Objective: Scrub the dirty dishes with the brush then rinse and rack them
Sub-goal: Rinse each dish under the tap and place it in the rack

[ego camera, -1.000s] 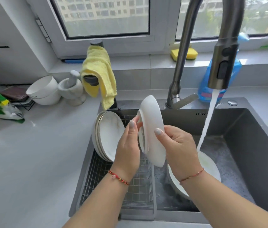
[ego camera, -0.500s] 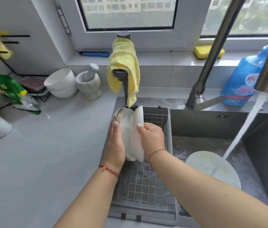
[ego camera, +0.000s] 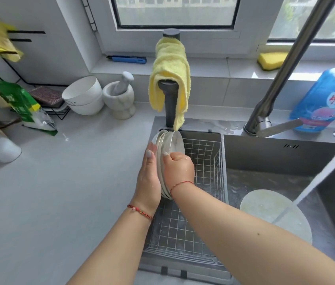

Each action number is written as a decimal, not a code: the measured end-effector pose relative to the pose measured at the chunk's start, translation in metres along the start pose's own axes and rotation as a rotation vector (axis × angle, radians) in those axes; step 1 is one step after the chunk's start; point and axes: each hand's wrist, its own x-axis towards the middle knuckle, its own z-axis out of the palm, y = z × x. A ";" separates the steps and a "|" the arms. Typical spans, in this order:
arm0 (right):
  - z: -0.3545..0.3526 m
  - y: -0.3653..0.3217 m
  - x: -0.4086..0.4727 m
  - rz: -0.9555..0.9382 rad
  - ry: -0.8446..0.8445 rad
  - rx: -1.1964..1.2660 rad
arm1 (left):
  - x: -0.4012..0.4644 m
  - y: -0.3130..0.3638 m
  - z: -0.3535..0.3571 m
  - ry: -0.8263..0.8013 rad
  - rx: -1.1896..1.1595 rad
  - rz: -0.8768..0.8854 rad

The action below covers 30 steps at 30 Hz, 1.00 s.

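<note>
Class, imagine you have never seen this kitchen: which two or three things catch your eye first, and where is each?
First, two hands at centre: the right hand grips a white plate on edge against the stacked plates in the wire rack, while the left hand steadies the stack. Just behind hangs a bright yellow cloth. At right, water streams onto a plate in the sink.

Yellow cloth, white plates, blue bottle.

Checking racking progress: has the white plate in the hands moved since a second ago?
Yes. The white plate went left from over the sink basin into the wire rack, against the standing plates.
</note>
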 end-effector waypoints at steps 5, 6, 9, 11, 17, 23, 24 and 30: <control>0.008 -0.004 0.001 0.026 -0.039 -0.060 | 0.001 0.000 -0.002 0.000 -0.020 -0.020; 0.009 -0.004 0.002 0.031 -0.052 -0.057 | 0.001 0.000 -0.003 0.001 -0.019 -0.020; 0.010 -0.004 0.002 0.051 -0.081 -0.035 | 0.001 0.002 -0.004 -0.006 -0.009 -0.025; 0.009 -0.004 0.003 0.051 -0.098 -0.025 | 0.000 0.003 -0.004 -0.012 -0.002 -0.023; -0.003 -0.006 0.001 0.047 -0.185 -0.014 | -0.002 0.005 -0.001 0.033 0.037 0.010; -0.037 0.001 -0.005 0.060 -0.125 0.113 | -0.015 0.020 0.029 0.059 0.122 0.146; -0.045 0.004 -0.005 0.071 -0.101 0.164 | -0.016 0.022 0.038 0.047 0.149 0.160; -0.122 0.044 -0.010 0.108 0.013 0.321 | -0.021 0.016 0.109 -0.125 0.272 0.157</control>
